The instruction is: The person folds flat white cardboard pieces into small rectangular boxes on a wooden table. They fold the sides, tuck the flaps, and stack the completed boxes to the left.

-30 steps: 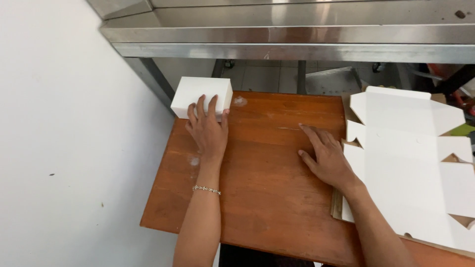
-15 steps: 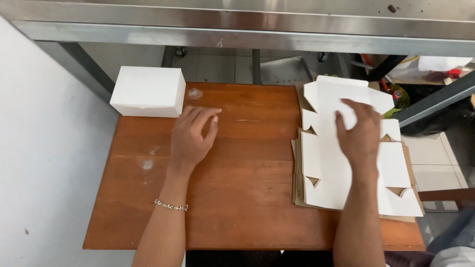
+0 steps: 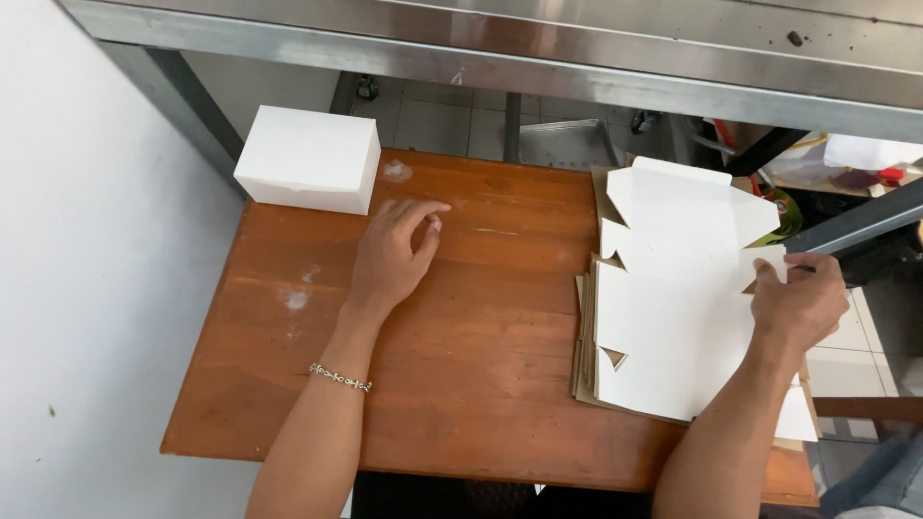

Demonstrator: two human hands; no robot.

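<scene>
My left hand (image 3: 391,255) rests palm down on the wooden table (image 3: 461,384), fingers loosely curled, holding nothing. A closed white box (image 3: 310,160) stands just beyond it at the table's far left corner. My right hand (image 3: 796,300) grips the right edge of the top flat white box blank (image 3: 673,308), which lies on a stack of flat blanks (image 3: 588,356) on the right side of the table. A thin bracelet (image 3: 340,378) circles my left wrist.
A stainless steel shelf edge (image 3: 500,58) runs across the top above the table. A white wall (image 3: 87,288) borders the left. Beyond the table's right end are dark metal legs (image 3: 846,226) and coloured items on the floor.
My right hand has slid from the middle of the blank stack to its right edge and pinched the top sheet. My left hand has stayed near the white box.
</scene>
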